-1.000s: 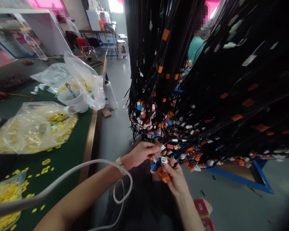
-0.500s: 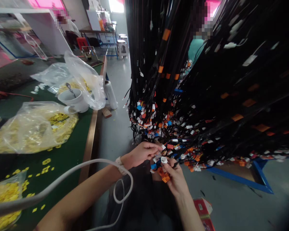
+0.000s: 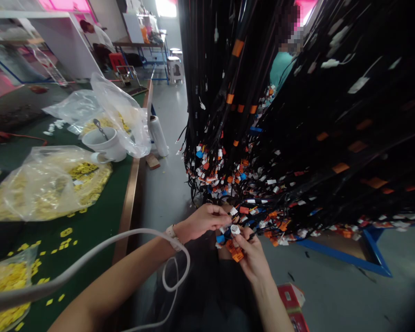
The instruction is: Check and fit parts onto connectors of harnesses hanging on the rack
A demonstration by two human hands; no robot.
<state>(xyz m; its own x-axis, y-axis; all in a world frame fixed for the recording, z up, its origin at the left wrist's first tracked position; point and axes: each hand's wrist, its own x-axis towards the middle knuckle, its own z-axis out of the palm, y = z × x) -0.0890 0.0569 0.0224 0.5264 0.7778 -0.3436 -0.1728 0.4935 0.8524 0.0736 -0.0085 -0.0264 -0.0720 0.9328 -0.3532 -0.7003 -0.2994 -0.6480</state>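
Note:
Close to my body, my right hand [image 3: 251, 254] grips a white connector [image 3: 234, 229] near its thumb, its open face turned up. Orange connectors [image 3: 235, 251] and a blue connector [image 3: 221, 239] dangle just below and beside it on the same bunch. My left hand [image 3: 207, 221] comes in from the left with fingers pinched together beside the white connector; whatever lies between its fingertips is too small to make out. Beyond both hands hang thick bundles of black wire harnesses [image 3: 207, 92], their ends crowded with white, orange, red and blue connectors.
On the left, a green-topped table [image 3: 100, 203] carries a bag of yellow pieces [image 3: 44, 189], a white mug [image 3: 105, 143] and loose yellow bits. A white cable [image 3: 124, 234] loops across my left forearm. A blue frame [image 3: 352, 258] stands low right. Two people are farther back.
My left fingertips have curled in closer, the pointing finger drawing back beside the white connector. My right hand keeps its hold almost unmoved.

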